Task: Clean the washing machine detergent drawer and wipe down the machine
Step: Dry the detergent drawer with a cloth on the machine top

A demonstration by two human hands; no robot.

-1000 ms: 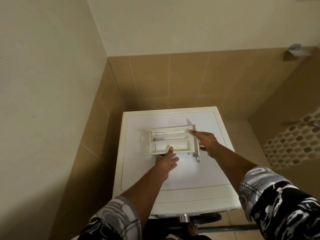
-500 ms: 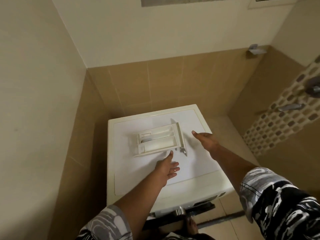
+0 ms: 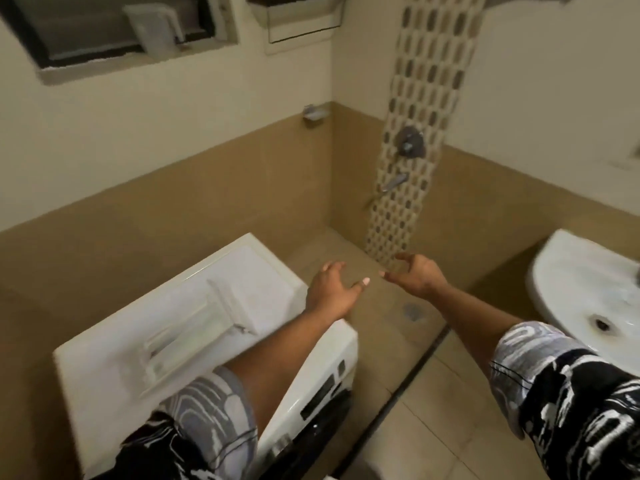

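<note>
The white box-shaped washing machine (image 3: 114,368) fills the 7 to 8 o'clock part of my view, standing against the tan tiled wall (image 3: 173,202). At 3 o'clock the white ceramic sink (image 3: 581,292) juts in from the edge. The white plastic detergent drawer (image 3: 194,327), blurred, lies flat on top of the machine, apart from both my hands. My left hand (image 3: 330,289) hangs past the machine's far right corner, fingers spread, grasping nothing. My right hand (image 3: 417,275) hovers just beside it at centre, fingers loosely curled, empty. A small round floor drain (image 3: 412,311) sits below them.
</note>
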